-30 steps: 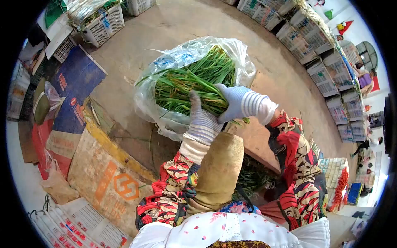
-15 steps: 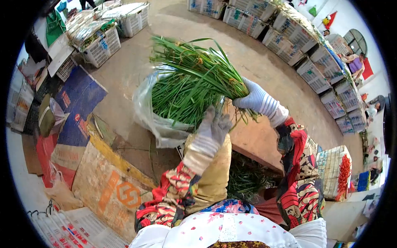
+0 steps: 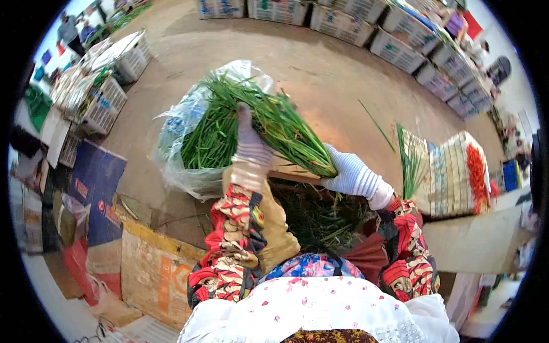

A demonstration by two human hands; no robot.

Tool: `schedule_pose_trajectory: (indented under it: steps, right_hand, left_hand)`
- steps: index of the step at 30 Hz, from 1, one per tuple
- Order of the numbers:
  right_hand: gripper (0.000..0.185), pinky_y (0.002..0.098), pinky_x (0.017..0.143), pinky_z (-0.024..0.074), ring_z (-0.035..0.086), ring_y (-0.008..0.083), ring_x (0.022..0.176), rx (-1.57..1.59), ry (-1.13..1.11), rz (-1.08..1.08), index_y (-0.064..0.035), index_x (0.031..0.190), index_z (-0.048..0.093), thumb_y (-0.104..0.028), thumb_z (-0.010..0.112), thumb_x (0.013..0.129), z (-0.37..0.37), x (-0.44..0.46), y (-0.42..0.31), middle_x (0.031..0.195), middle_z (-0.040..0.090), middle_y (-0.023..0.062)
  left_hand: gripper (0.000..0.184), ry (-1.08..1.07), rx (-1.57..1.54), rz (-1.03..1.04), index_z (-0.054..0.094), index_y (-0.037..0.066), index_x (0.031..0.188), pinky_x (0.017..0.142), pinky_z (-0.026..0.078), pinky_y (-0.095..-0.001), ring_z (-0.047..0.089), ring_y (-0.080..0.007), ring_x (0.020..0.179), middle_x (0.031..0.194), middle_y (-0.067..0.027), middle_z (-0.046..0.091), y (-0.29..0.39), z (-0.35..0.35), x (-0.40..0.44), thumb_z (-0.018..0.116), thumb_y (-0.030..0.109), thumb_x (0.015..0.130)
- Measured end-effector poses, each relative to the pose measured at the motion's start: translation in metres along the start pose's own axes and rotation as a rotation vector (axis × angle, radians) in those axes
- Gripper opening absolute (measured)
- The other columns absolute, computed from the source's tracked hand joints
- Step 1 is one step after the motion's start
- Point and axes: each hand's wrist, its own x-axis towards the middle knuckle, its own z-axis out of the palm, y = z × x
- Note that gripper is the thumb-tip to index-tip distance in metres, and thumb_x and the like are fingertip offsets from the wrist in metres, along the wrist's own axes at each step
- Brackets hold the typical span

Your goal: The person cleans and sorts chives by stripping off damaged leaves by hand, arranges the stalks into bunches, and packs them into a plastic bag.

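While clasping with right hand (image 3: 350,172): stem ends of chive-like bunch (image 3: 286,134), held firmly.
Left hand (image 3: 251,147): against bunch's middle; finger closure hidden, cannot tell.
Bunch: slanting between hands, leaves over open plastic bag (image 3: 207,184).
Handling: best with ends level, leaves supported, pressure light.
Writing: blue on crates (image 3: 280,11), orange on cardboard (image 3: 143,271); illegible.

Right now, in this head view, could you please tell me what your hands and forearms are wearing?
My left hand and right hand wear knitted gloves with fine blue and white stripes; the left glove's thumb looks greyish. Loose patterned sleeves in red, black and cream cover both forearms.
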Motion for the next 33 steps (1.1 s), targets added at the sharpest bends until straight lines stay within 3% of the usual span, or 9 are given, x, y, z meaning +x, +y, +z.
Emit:
schedule_pose_trajectory:
  steps: [5,11,12,16,21,22,26,29,33]
  right_hand:
    - [0.073,0.0435,0.078,0.0498,0.058,0.0419,0.092,0.068,0.092,-0.066,-0.0083,0.132,0.034,-0.023,0.069,0.07,0.022,-0.012,0.059,0.1,0.06,0.0258]
    - [0.094,0.0358,0.094,0.0427,0.052,0.0288,0.114,0.387,0.129,0.002,-0.0077,0.139,0.027,-0.025,0.08,0.063,-0.007,-0.007,0.078,0.123,0.053,0.0197]
    - [0.1,0.0359,0.096,0.0415,0.05,0.0285,0.116,0.404,0.264,-0.119,-0.007,0.141,0.024,-0.026,0.081,0.062,-0.013,0.0,0.084,0.125,0.052,0.02]
    - [0.113,0.0354,0.099,0.0395,0.048,0.024,0.117,0.508,0.501,-0.34,-0.0048,0.144,0.017,-0.027,0.086,0.057,-0.064,0.007,0.045,0.128,0.05,0.019]
    - [0.111,0.0342,0.097,0.0416,0.05,0.0238,0.116,0.632,0.467,-0.394,-0.0001,0.14,0.022,-0.03,0.087,0.056,-0.075,0.009,0.043,0.126,0.05,0.0211]
    - [0.099,0.0329,0.093,0.0435,0.052,0.0174,0.108,0.726,0.506,-0.475,-0.0048,0.139,0.031,-0.024,0.087,0.059,-0.065,0.016,0.05,0.117,0.058,0.0125]
    - [0.06,0.0314,0.088,0.0471,0.055,0.0148,0.101,0.63,0.394,-0.433,-0.0026,0.12,0.052,-0.013,0.081,0.068,-0.046,0.029,0.065,0.11,0.061,0.0082]
    - [0.056,0.0305,0.086,0.0483,0.056,0.0137,0.099,0.835,0.286,-0.463,-0.003,0.118,0.053,-0.012,0.079,0.07,-0.047,0.021,0.068,0.108,0.062,0.0084]
    - [0.059,0.0347,0.079,0.0506,0.063,0.0248,0.091,0.575,0.537,-0.572,-0.0053,0.115,0.054,-0.031,0.077,0.068,-0.055,0.034,0.063,0.103,0.064,0.0145]
  left_hand:
    - [0.06,0.027,0.043,-0.03,0.048,0.006,0.123,0.086,0.049,-0.0493,0.058,-0.0324,0.098,0.109,-0.017,0.058,-0.007,0.014,0.037,0.062,0.048,0.082]
    - [0.044,-0.19,0.452,0.083,0.049,0.002,0.12,0.087,0.048,-0.045,0.06,-0.0234,0.083,0.082,-0.0081,0.06,-0.022,0.076,0.075,0.064,0.023,0.085]
    - [0.038,-0.431,0.353,-0.027,0.052,0.001,0.115,0.082,0.05,-0.0421,0.059,-0.0205,0.076,0.078,-0.0073,0.06,-0.025,0.076,0.104,0.065,0.017,0.084]
    - [0.017,-0.336,0.545,0.158,0.058,0.002,0.095,0.062,0.051,-0.0328,0.06,-0.0194,0.07,0.083,-0.0069,0.06,-0.048,0.142,0.08,0.065,0.003,0.081]
    - [0.03,-0.19,0.784,0.271,0.062,0.002,0.1,0.067,0.051,-0.0262,0.061,-0.0133,0.075,0.087,-0.0044,0.064,-0.069,0.139,0.081,0.074,0.004,0.073]
    - [0.032,-0.216,0.855,0.292,0.061,0.002,0.102,0.068,0.051,-0.0262,0.061,-0.0133,0.077,0.09,-0.0047,0.064,-0.074,0.131,0.08,0.074,0.003,0.073]
    - [0.039,-0.25,0.862,0.164,0.059,0.001,0.108,0.074,0.051,-0.0272,0.059,-0.013,0.085,0.099,-0.0045,0.063,-0.096,0.093,0.075,0.075,0.003,0.073]
    - [0.035,-0.422,0.683,0.084,0.06,0.001,0.104,0.073,0.05,-0.0277,0.059,-0.0122,0.084,0.096,-0.0028,0.063,-0.097,0.096,0.062,0.076,0.006,0.073]
    - [0.032,-0.467,1.324,0.23,0.064,0.009,0.1,0.066,0.05,-0.0273,0.061,-0.014,0.078,0.09,-0.0011,0.065,-0.082,0.118,0.057,0.078,0.016,0.072]
